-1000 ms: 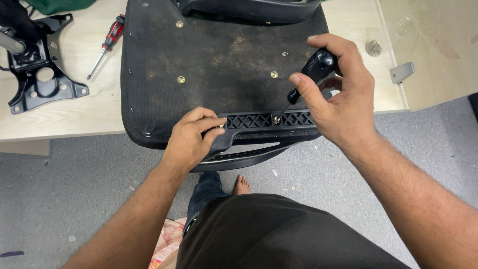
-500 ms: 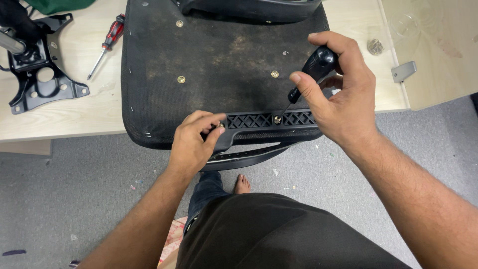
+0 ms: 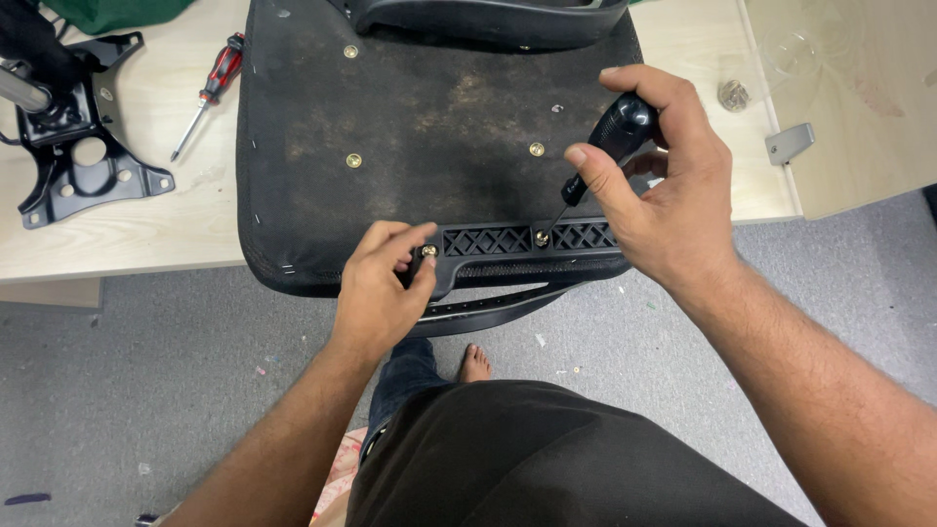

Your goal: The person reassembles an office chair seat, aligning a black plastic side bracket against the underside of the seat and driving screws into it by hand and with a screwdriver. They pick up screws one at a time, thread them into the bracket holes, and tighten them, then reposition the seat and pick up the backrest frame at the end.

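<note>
Working left to right, we pinch our left hand [image 3: 376, 288] on a brass screw [image 3: 428, 251] at the armrest bracket [image 3: 527, 246]'s left end, unseated; our right hand [image 3: 664, 185] grips the black screwdriver [image 3: 600, 146] on the middle screw [image 3: 541, 237]. The lattice-patterned bracket lies along the upturned chair seat [image 3: 439, 127]'s near edge, overhanging the tabletop [image 3: 137, 224].

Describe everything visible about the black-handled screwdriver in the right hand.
The screwdriver has a glossy black, bulbous handle and a thin metal shaft. It tilts down to the left, its tip set in a brass-coloured screw on the black lattice bracket. The right hand wraps the handle, thumb along its lower part.
</note>
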